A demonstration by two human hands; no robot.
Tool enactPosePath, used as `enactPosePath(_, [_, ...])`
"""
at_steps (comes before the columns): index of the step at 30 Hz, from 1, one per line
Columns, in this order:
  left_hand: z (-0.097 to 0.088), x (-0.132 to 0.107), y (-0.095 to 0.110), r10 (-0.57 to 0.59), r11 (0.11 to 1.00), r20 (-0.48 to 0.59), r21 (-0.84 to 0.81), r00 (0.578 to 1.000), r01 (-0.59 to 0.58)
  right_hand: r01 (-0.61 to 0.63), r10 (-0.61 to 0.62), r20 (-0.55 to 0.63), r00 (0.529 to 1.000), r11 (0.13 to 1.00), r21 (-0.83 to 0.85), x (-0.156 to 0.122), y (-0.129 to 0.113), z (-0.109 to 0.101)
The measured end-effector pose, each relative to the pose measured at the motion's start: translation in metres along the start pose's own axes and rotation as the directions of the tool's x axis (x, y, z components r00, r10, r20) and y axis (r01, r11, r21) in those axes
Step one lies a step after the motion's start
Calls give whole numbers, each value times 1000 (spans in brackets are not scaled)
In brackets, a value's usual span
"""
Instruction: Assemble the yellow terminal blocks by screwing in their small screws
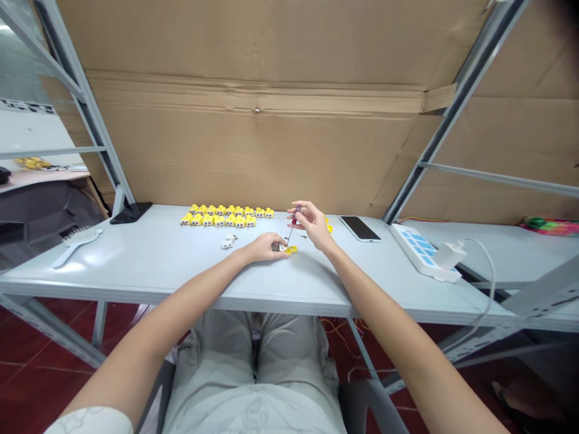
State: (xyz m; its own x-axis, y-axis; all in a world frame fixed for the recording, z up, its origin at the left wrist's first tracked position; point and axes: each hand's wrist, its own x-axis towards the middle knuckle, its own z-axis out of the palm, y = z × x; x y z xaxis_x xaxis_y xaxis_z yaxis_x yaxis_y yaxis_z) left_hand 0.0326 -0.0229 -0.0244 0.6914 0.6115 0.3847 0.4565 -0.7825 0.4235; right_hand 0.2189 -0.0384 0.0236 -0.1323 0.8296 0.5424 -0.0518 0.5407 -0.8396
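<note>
Right now, the left hand (261, 247) is clamping a yellow plastic connector (288, 249) on the bench (136, 259) while the right hand (312, 225) is pinching a red-handled screwdriver (294, 224); the connector looks light, stiff, best gripped by its body.

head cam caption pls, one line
Right hand with red-handled screwdriver above a yellow plastic part held by the left hand

Pretty bare-bones setup here: big sheets of brown corrugated cardboard (253, 150) cover the whole back wall from about 10 to 2 o'clock, framed by grey steel shelving uprights (456, 108). A long pale grey metal workbench (136, 271) runs across the middle, with some shiny light glare on it. Dark red glossy floor tiles (31, 343) show around 8 o'clock, and a light wood-topped side table (40, 179) sits off at 9.
</note>
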Motion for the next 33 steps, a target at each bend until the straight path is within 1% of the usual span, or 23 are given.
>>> enactPosePath(3, [1, 0, -1, 11, 1000, -7, 3, 1000, -10, -10, 10, 9, 1000, 1000, -7, 3, 1, -3])
enactPosePath(6, [1, -1, -1, 28, 1000, -8, 10, 1000, -28, -8, 7, -36, 999, 999, -47, 5, 3, -6])
enactPosePath(8, [1, -1, 1, 30, 999, -3, 20, 1000, -30, -4, 1, -44, 999, 998, -60, 4, 3, -6])
enactPosePath(12, [0, -1, 1, 20, 999, 7, 38, 1000, -20, -7, 8, 36, 999, 1000, -9, 1, 2, -2])
enactPosePath(14, [1, -1, 0, 22, 999, 10, 37, 1000, -22, -7, 7, 54, 999, 1000, 1, 1, 2, -1])
enactPosePath(19, [1, -1, 1, 37, 998, 11, 47, 999, -37, 53, -56, -49, 997, 997, -64, 3, 4, 0])
enactPosePath(21, [1, -1, 1, 42, 998, 9, 51, 999, -43, 61, -66, -64, 996, 995, -77, 2, 5, 1])
enactPosePath(23, [1, -1, 1, 42, 998, 7, 48, 999, -42, 54, -57, -44, 997, 996, -64, 1, 5, 2])
enactPosePath(27, [1, -1, 0, 25, 999, 4, 26, 1000, -25, 20, -18, 40, 999, 999, -40, 0, 5, 1])
enactPosePath(33, [1, 0, 0, 20, 1000, 7, -8, 1000, -20, 33, -27, 75, 997, 995, -89, 2, 1, 0])
